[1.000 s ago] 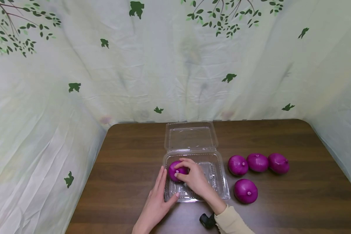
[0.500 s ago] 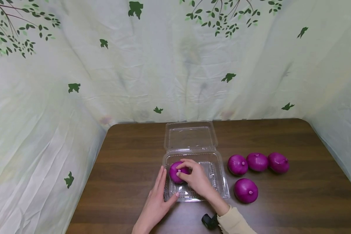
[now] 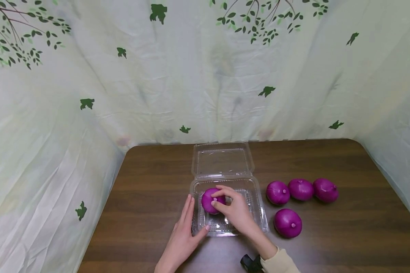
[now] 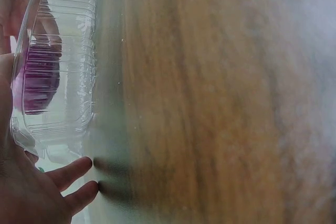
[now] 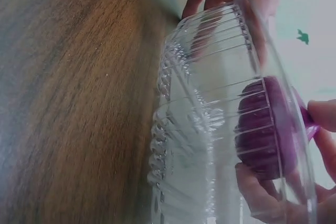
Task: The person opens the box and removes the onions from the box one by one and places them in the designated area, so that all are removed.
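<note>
A clear plastic clamshell container [image 3: 225, 232] stands on the table with its lid [image 3: 223, 161] laid back. Over its left half, my right hand [image 3: 238, 212] pinches a purple-red onion [image 3: 207, 201] by thumb and fingers. Through the clear wall in the right wrist view, the onion [image 5: 260, 129] shows with the thumb at its pointed tip and other fingers on its side. My left hand [image 3: 182, 235] rests along the container's left side, fingers straight and thumb at the front edge. In the left wrist view, two left fingertips [image 4: 84, 190] touch or nearly touch the tabletop.
To the right of the container lie three onions in a row, left [image 3: 278, 192], middle [image 3: 300, 189] and right [image 3: 325, 190], with another onion [image 3: 287, 223] nearer the front. A black object [image 3: 251, 263] is by the right sleeve. A leaf-print curtain [image 3: 205, 76] surrounds the wooden table [image 3: 150, 197].
The right hand has shifted a little to the right, and the onion in its fingers has moved with it inside the container. The left hand stays in place.
</note>
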The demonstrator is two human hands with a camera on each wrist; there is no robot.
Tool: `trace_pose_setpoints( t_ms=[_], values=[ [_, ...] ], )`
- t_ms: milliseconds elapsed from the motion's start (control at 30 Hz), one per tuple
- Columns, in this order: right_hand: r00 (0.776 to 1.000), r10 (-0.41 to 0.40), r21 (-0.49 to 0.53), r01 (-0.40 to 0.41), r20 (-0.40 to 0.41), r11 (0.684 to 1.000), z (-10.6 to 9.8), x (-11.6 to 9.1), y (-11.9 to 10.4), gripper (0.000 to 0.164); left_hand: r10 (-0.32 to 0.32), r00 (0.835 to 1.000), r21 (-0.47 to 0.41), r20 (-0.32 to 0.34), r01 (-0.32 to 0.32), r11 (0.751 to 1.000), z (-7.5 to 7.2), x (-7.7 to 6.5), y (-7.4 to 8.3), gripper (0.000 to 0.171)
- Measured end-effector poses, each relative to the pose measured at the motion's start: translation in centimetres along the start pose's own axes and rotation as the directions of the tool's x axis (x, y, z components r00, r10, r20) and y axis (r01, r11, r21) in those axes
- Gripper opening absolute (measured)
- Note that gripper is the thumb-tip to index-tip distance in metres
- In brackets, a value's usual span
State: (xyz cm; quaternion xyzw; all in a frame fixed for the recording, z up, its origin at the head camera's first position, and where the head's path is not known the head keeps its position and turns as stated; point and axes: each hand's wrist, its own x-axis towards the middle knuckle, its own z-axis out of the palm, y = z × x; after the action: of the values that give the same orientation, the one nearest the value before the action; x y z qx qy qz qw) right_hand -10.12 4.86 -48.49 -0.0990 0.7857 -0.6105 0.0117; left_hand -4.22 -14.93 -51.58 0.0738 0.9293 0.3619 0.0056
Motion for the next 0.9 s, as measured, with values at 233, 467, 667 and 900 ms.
trace_pose_setpoints(
  t_ms=[233, 467, 667, 900],
  values=[
    [0.999, 0.047, 0.08, -0.045, -0.013, 0.996, -1.1, -1.1, -0.5, 0.018, -0.015, 1.0, 0.0, 0.007, 0.015, 1.0, 0.1, -0.1, 0.0, 0.095],
    [0.997, 0.055, 0.125, -0.049, -0.045, 0.991, -2.2, -2.0, -1.1, 0.018, -0.031, 0.999, 0.005, 0.013, 0.031, 1.0, 0.0, 0.0, 0.1, 0.095],
    [0.998, 0.034, 0.161, -0.024, -0.058, 0.987, -3.0, -2.8, -1.3, 0.016, -0.039, 0.999, 0.009, 0.017, 0.039, 0.999, 0.1, 0.0, 0.1, 0.095],
    [0.997, 0.035, 0.178, -0.023, -0.068, 0.984, -4.0, -3.7, -1.2, 0.017, -0.028, 1.0, 0.007, 0.001, 0.028, 1.0, 0.1, 0.0, 0.1, 0.095]
  ],
)
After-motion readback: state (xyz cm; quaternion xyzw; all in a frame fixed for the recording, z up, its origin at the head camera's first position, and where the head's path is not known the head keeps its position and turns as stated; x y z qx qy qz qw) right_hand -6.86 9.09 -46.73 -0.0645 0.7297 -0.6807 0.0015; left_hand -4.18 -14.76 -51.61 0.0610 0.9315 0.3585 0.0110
